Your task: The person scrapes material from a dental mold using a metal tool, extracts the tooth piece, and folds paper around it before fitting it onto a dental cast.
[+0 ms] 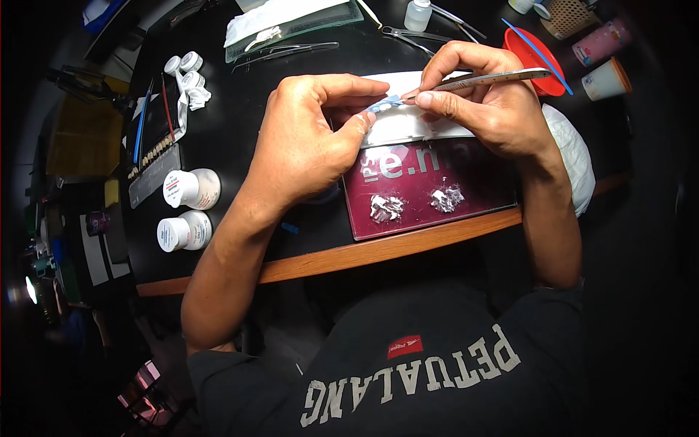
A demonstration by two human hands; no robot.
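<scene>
- A dark shirt (437,364) with white lettering is filling the near edge of the view, and both forearms are reaching forward over the wooden table edge (349,255).
- A maroon pad (437,186) is lying just past that edge, carrying two small silvery dabs (416,204).
- Two white jars (188,211) are standing on the black table (240,138) to the left of the left forearm.
- The left hand (309,142) is pinching a small blue piece (384,103) between thumb and forefinger, fingers closed tight on it, above the far end of the maroon pad and over a white tray (408,127).
- The right hand (488,102) is gripping a thin metal tool (495,78) like a pen, fingers clenched around it; its tip is meeting the blue piece.
- A white cloth (575,156) is lying beside the right wrist.
- Farther back, a red dish (535,58) is sitting behind the right hand, with paper cups (604,62) to its right.
- Tweezers (284,52) and a small white bottle (417,14) are resting near the far edge.
</scene>
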